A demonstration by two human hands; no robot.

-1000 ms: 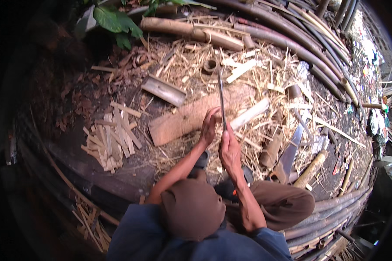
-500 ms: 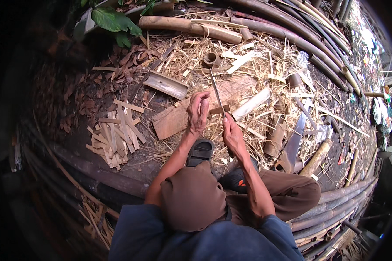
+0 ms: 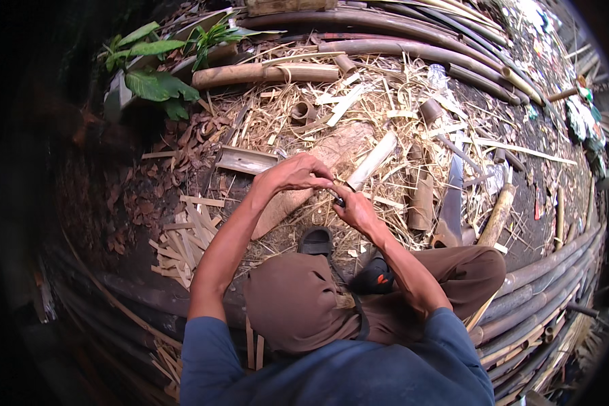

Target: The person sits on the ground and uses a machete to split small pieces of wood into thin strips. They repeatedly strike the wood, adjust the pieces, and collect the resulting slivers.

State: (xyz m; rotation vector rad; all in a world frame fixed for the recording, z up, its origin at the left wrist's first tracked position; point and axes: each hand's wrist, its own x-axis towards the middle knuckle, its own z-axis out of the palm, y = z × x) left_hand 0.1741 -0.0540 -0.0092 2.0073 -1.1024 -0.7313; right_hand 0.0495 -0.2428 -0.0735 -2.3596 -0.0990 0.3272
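My right hand (image 3: 356,211) is closed round a knife (image 3: 336,197); only a dark bit of it shows between the hands, and its blade is mostly hidden. My left hand (image 3: 296,173) bends over from the left, fingertips pressed together right by the knife. Whatever is in those fingertips is too small and covered to make out. Under both hands lies a flat wooden board (image 3: 277,211), tilted across the ground. A pale split length of bamboo (image 3: 373,161) rests at its right, just beyond my right hand.
Thin bamboo slats (image 3: 186,247) are heaped at left, near a bamboo half-trough (image 3: 245,160). Shavings cover the ground ahead, with a short bamboo ring (image 3: 303,113) among them. A saw (image 3: 453,196) lies to the right. Long poles (image 3: 413,49) line the far side.
My left hand has swung from upright and partly open to bent over beside the knife. The long blade, plainly seen before, is now mostly hidden. The view has shifted.
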